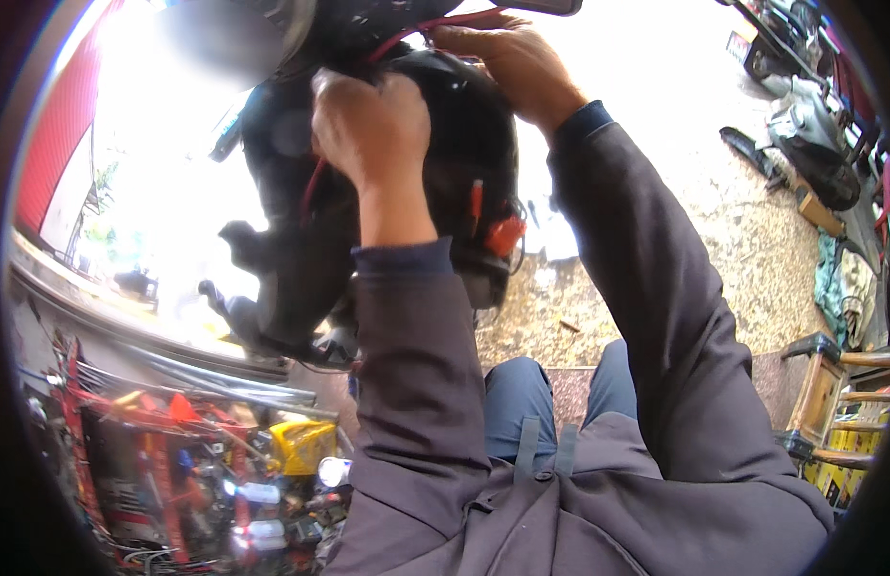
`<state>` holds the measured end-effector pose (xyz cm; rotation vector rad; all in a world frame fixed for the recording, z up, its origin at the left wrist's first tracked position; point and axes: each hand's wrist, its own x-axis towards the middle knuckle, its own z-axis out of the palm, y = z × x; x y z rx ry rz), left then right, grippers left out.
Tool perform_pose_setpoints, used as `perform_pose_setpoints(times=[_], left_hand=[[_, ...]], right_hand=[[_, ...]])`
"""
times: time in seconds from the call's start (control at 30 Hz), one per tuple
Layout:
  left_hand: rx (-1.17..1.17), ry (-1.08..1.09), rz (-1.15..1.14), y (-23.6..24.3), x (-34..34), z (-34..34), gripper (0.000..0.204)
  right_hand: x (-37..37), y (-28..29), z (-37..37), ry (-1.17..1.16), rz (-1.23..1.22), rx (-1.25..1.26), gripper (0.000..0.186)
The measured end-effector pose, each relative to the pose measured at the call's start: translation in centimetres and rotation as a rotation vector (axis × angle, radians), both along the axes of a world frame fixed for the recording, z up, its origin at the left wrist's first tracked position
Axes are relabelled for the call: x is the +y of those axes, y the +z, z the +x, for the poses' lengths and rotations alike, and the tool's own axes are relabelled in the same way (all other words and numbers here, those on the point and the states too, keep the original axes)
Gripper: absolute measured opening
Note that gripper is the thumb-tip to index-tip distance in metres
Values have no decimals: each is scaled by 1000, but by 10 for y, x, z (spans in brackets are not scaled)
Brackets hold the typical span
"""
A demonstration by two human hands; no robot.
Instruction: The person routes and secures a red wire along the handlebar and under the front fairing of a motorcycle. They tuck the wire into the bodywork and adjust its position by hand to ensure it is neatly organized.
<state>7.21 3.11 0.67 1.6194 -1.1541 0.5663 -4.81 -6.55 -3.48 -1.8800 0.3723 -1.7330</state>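
Observation:
Before me stands a bulky black vehicle body (464, 125), perhaps the front of a scooter. A thin red cable (399, 41) runs across its upper part. My right hand (517, 62) pinches this cable at the top right, fingers bent and pointing left. Against the black panel, my left hand (373, 125) is closed in a fist, slightly blurred, and what lies inside its fingers is hidden. A red strand (313, 187) hangs just below that fist. Lower on the panel are a screwdriver-like orange handle (477, 202) and an orange-red piece (505, 235) with a dark wire.
At the lower left, a red rack (162, 480) holds tools, bottles and a yellow container (303, 446). A wooden stool (817, 398) stands at right. Beyond it, vehicle parts and a grey-black cover (814, 144) line the edge of the stained floor (742, 250).

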Motion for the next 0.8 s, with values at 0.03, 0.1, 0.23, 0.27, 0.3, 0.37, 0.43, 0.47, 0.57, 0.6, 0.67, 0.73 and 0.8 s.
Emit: perform_pose_setpoints(times=[0.03,0.1,0.23,0.27,0.3,0.37,0.43,0.47,0.57,0.6,0.67,0.73,0.8], left_hand=[[60,-32,24,2,4,0,49],[57,-19,28,4,5,-1,49],[-28,74,-19,3,-7,1,42],[-62,104,-42,1,-11,2,39],[-104,123,-46,-2,-14,3,41],[-140,143,-73,-5,-20,6,42],[-135,147,-71,-8,-25,8,43],[-128,153,-80,-9,-27,8,43],[-102,221,-127,-14,-29,6,43],[-100,245,-147,-15,-32,5,43],[-72,212,-220,-18,-35,3,44],[-70,177,-313,-19,-36,3,45],[-44,129,-399,-21,-38,2,45]], right_hand=[[1,1,-3,-60,11,105,33],[0,3,-7,-64,20,133,34],[-6,9,-8,-260,-307,282,36],[-6,7,-8,-340,-309,335,36],[-8,7,-8,-211,-155,284,36],[-8,5,-8,-4,1,167,36],[-9,4,-7,-114,-185,159,36],[-10,5,-7,-182,-307,175,37],[-6,9,-7,-308,-363,308,39],[-4,12,-8,-431,-393,388,41],[1,14,-7,-126,-146,160,29],[7,16,-7,428,375,-127,27],[11,16,-7,389,318,-97,28]])
